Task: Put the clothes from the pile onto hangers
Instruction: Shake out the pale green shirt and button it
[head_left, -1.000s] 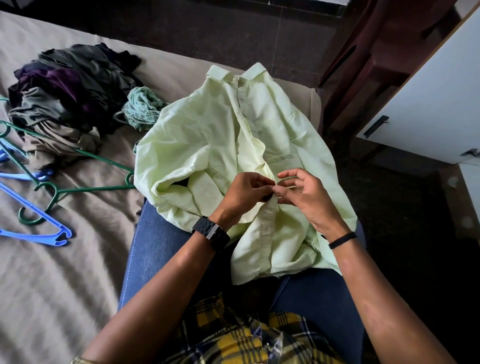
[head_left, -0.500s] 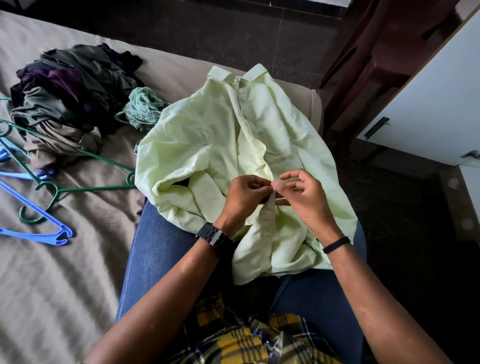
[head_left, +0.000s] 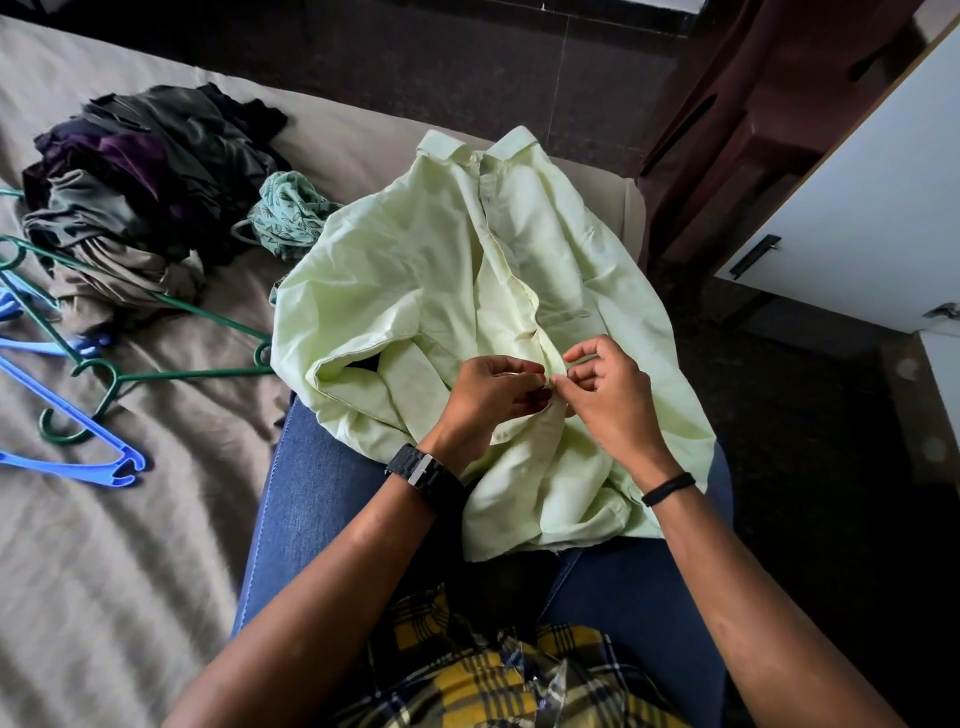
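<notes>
Left hand (head_left: 488, 395) and right hand (head_left: 605, 395) pinch shirt (head_left: 415, 291) placket on lap; clothes pile (head_left: 140, 192), green hanger (head_left: 171, 371), blue hanger (head_left: 78, 462) on bed (head_left: 130, 545) leftward.

Both hands (head_left: 488, 395) (head_left: 608, 400) pinch pale green shirt (head_left: 415, 270) placket on lap, seemingly at button.

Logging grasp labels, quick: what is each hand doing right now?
Left hand: pinching the front edge of the pale green shirt.
Right hand: pinching the same shirt front, fingertips meeting the left's.
</notes>
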